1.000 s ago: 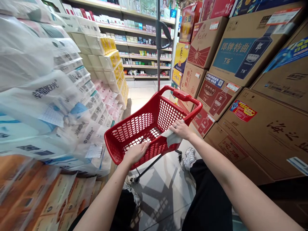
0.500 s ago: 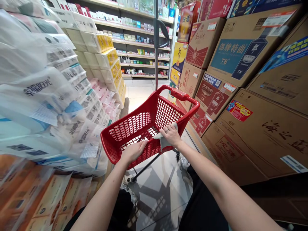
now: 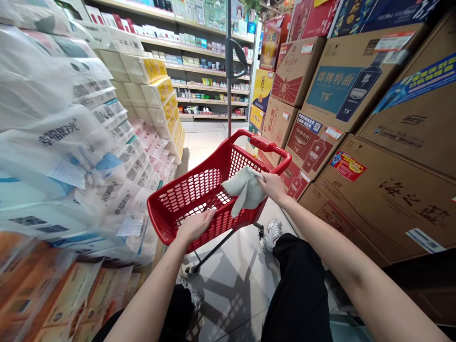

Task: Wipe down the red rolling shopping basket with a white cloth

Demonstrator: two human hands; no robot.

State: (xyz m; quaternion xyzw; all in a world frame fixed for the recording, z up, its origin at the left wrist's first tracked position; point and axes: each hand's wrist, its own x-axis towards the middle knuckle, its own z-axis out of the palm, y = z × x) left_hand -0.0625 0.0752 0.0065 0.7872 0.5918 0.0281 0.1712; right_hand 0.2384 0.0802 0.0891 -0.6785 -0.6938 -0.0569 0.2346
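A red plastic shopping cart with a perforated basket stands in front of me, its handle toward the right. My left hand is closed over the near rim of the basket, its fingertips partly hidden behind the rim. My right hand pinches a pale grey-green cloth near the cart's right end. The cloth hangs in loose folds across the near rim and the side wall. A grey pole with a looped grip rises behind the basket.
Wrapped tissue packs are stacked close on the left. Cardboard cartons form a wall on the right. Shelves of small goods stand at the back. My shoe is on the tiled floor beside a cart wheel.
My right hand has lifted off the rim and shifted right, with the cloth now hanging from its fingers instead of pressed under it. My left hand stays on the rim.
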